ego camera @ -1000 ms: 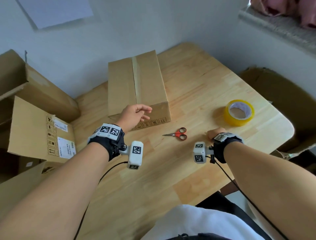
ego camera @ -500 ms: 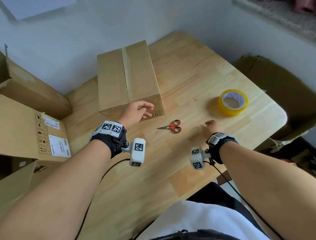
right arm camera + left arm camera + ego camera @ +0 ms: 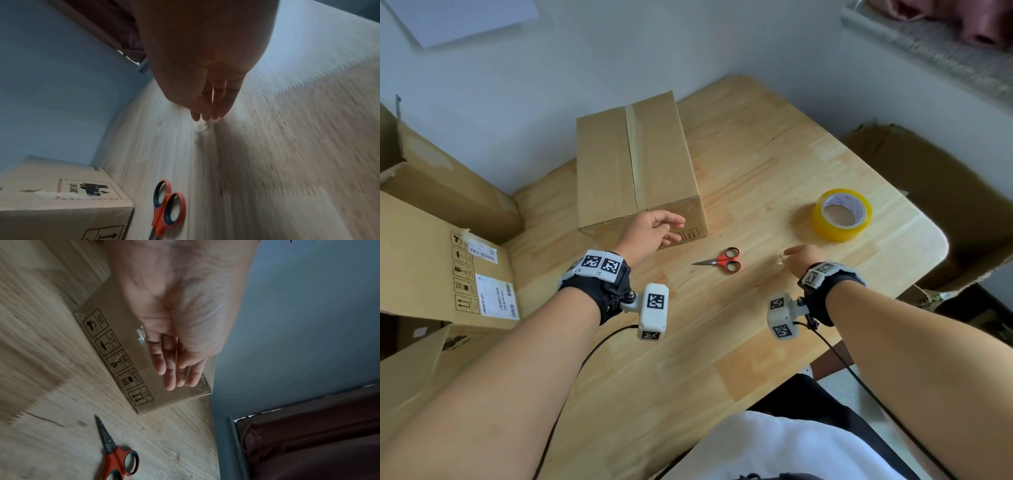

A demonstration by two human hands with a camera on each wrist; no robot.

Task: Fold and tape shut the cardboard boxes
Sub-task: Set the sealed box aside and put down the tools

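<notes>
A closed cardboard box with clear tape along its top seam lies on the wooden table. My left hand hovers in front of the box's near end, fingers relaxed and straight, holding nothing. My right hand is over the bare table right of the red-handled scissors, fingers straight, just above a small crumpled scrap of clear tape. The yellow tape roll sits further right, untouched.
Several open and flattened cardboard boxes stand off the table's left edge. Another brown carton sits beyond the right edge. The wall is close behind the box. Bare tabletop lies between my forearms.
My right hand went from curled to straight fingers and moved slightly forward toward the tape roll. My left hand stayed by the box's near end. The head view shifted.
</notes>
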